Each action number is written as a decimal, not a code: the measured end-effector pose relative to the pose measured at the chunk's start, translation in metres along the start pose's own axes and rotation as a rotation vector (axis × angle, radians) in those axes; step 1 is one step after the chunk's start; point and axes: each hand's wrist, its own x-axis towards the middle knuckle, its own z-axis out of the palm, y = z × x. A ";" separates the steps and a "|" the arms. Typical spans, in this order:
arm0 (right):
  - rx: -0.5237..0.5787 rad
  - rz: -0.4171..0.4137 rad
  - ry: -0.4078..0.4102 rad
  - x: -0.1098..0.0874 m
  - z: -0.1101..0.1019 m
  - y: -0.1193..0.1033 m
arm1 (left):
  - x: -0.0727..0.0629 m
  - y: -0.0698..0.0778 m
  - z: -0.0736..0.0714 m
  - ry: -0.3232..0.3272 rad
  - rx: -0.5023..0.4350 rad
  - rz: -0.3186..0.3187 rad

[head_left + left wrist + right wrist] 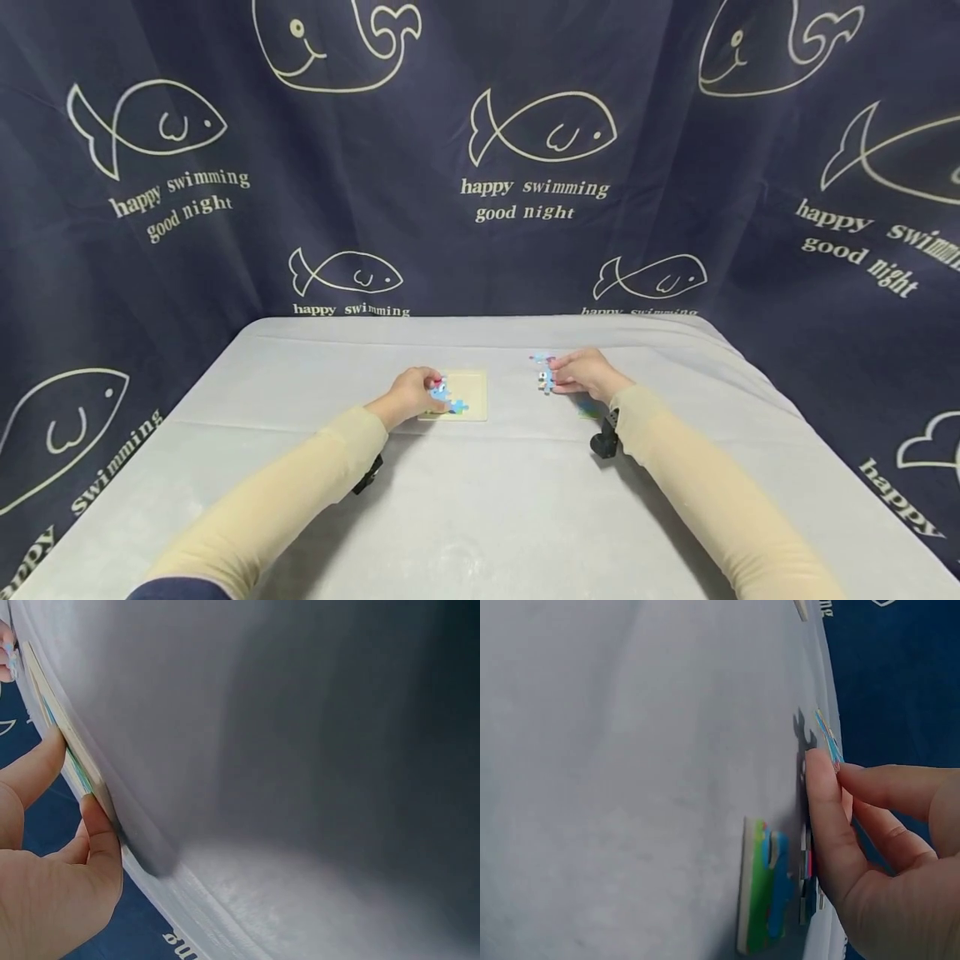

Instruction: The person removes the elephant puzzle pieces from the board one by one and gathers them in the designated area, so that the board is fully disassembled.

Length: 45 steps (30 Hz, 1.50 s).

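Note:
My left hand is over the left part of a cream puzzle tray, its thumb and a fingertip touching down apart from each other. Blue and green jigsaw puzzle pieces lie in the tray beside these fingers. In the left wrist view the tray appears edge-on, with colour showing between the two digits. Off to the right, my right hand pinches a light-blue jigsaw puzzle piece with an eye printed on it. The right wrist view shows that piece edge-on between thumb and fingers, above its shadow.
Another blue and pink piece lies just beyond the right hand. Green and blue pieces sit on the table near the right wrist. A pale cloth covers the table, and a dark curtain with fish drawings hangs behind it.

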 end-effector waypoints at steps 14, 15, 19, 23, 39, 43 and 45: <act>-0.132 0.015 0.108 0.003 0.006 -0.001 | 0.001 -0.001 0.001 -0.003 0.009 0.008; -0.130 0.017 0.114 0.003 0.006 -0.001 | 0.001 -0.001 0.000 -0.003 0.008 0.008; -0.151 0.016 0.134 0.003 0.007 -0.003 | 0.002 -0.001 0.000 -0.001 0.006 0.011; -0.176 -0.006 0.156 0.002 0.009 -0.005 | 0.001 -0.001 0.000 -0.002 0.010 0.010; -0.205 -0.008 0.152 -0.002 0.007 -0.004 | -0.002 0.000 -0.001 -0.005 0.011 0.008; -0.170 -0.008 0.135 -0.002 0.006 -0.005 | -0.002 -0.001 -0.002 -0.003 0.006 0.011; -0.156 -0.007 0.136 -0.001 0.005 -0.006 | -0.001 -0.002 -0.002 -0.002 0.005 0.010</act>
